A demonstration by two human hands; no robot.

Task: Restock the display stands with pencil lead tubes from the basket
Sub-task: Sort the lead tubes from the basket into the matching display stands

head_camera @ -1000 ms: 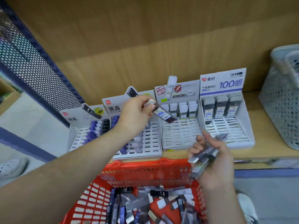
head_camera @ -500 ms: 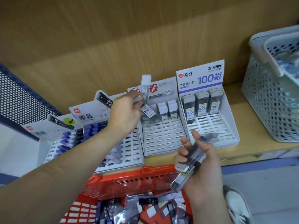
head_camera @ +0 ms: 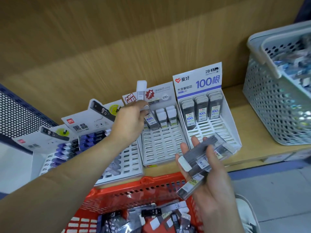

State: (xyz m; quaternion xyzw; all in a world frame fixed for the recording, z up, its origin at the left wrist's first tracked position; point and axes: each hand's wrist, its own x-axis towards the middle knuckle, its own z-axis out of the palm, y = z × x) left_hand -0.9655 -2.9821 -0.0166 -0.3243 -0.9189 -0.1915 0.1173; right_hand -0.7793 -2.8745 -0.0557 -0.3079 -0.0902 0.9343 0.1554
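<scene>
Red basket [head_camera: 146, 180] beneath white display stands [head_camera: 161, 148].
At one stand's back row the left hand [head_camera: 129, 121] pinches one lead tube [head_camera: 151, 121]; the right hand [head_camera: 213, 187] clasps several tubes [head_camera: 207, 152].

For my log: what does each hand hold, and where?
Left hand pinches one tube by its top; right hand holds a bundle of tubes mid-length.

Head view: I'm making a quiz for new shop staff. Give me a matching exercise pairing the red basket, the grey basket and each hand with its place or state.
Things:
1 red basket
2 grey basket
3 left hand
4 right hand

Places or states:
a holds a bundle of tubes
b stands on the shelf, far right
c pinches a single tube at the white stand with red badges
d in front of the shelf, contains loose tubes

Pairs: 1-d; 2-b; 3-c; 4-a
</scene>
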